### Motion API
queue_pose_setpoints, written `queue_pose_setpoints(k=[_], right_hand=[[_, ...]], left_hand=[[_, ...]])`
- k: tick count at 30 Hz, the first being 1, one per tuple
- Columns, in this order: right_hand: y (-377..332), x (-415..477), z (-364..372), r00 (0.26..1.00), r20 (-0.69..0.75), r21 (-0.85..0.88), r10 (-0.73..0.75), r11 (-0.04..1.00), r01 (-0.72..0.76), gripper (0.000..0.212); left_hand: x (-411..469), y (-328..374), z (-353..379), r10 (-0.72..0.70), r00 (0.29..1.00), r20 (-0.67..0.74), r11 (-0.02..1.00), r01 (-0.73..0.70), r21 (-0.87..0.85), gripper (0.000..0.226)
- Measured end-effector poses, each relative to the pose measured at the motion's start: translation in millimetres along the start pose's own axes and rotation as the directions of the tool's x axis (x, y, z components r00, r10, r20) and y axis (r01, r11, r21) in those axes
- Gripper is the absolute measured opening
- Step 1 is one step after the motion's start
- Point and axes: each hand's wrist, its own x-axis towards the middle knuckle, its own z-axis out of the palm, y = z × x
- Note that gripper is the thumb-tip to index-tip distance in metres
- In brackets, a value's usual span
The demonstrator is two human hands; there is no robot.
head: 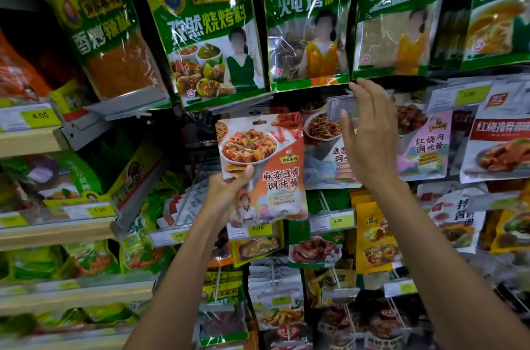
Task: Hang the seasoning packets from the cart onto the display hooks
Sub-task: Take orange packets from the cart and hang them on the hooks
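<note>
My left hand (226, 189) grips a seasoning packet (266, 160) by its lower left edge. The packet is orange and white with a tofu dish pictured, and it is held upright in front of the display, its hang hole at the top. My right hand (370, 134) is raised just right of it, fingers spread, fingertips at a clear price tag holder (341, 107) on the end of a display hook. A similar packet (329, 149) hangs behind my right hand, partly hidden. The cart is out of view.
Large green seasoning bags (206, 31) hang in a row above. More packets (424, 143) hang to the right and on hooks below (275, 301). Wooden shelves (43, 137) with yellow price labels and green packs stand at the left.
</note>
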Motion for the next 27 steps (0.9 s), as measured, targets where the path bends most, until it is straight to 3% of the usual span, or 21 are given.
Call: queue_pose_setpoints(k=[3, 7, 11, 15, 27], right_hand=[[8, 1, 9, 0.999, 0.048, -0.027, -0.009, 1.000, 0.010, 0.042], [13, 0, 16, 1.000, 0.007, -0.040, -0.029, 0.999, 0.029, 0.041], [13, 0, 18, 0.999, -0.031, -0.029, -0.042, 0.999, 0.041, 0.040], [14, 0, 19, 0.998, -0.047, -0.031, -0.052, 0.998, 0.051, 0.039], [13, -2, 19, 0.997, -0.060, -0.046, -0.057, 0.997, 0.055, 0.039]], left_hand=[[8, 3, -2, -0.006, 1.000, -0.020, 1.000, 0.006, 0.010, 0.032], [15, 2, -7, 0.005, 0.999, -0.048, 1.000, -0.005, -0.005, 0.025], [20, -4, -9, -0.005, 0.999, -0.033, 0.999, 0.006, 0.040, 0.043], [27, -6, -8, -0.023, 0.998, -0.053, 1.000, 0.024, 0.012, 0.019], [56, -13, 5, -0.096, 0.979, -0.182, 0.994, 0.102, 0.024, 0.018]])
